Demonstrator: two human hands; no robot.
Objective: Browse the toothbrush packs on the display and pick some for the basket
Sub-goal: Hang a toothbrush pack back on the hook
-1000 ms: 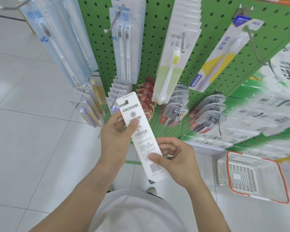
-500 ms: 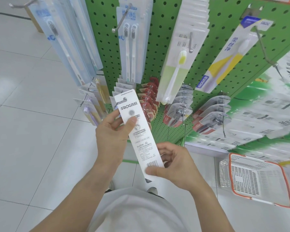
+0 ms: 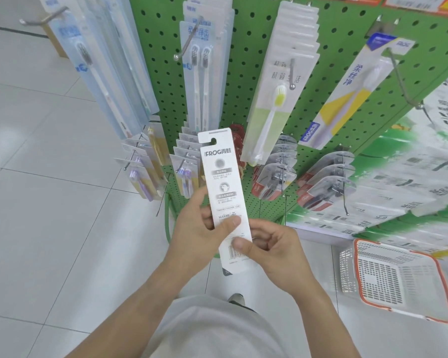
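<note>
Both hands, left hand point(image 3: 199, 226) and right hand point(image 3: 274, 251), fingers clamped on tall white cardboard toothbrush pack point(image 3: 224, 192), dead centre. White orange-rimmed plastic basket point(image 3: 440, 288) at 4 o'clock looks empty; nothing picked yet.

White pack point(image 3: 224, 192), green pegboard point(image 3: 248, 47), orange-rimmed basket point(image 3: 445, 288).

Pack: white toothbrush pack point(image 3: 224, 187), frame centre, printed back facing viewer.
Left hand point(image 3: 199, 228): thumb pinching lower pack.
Right hand point(image 3: 272, 250): thumb on barcode.
Basket point(image 3: 442, 288): lower right, on floor.
</note>
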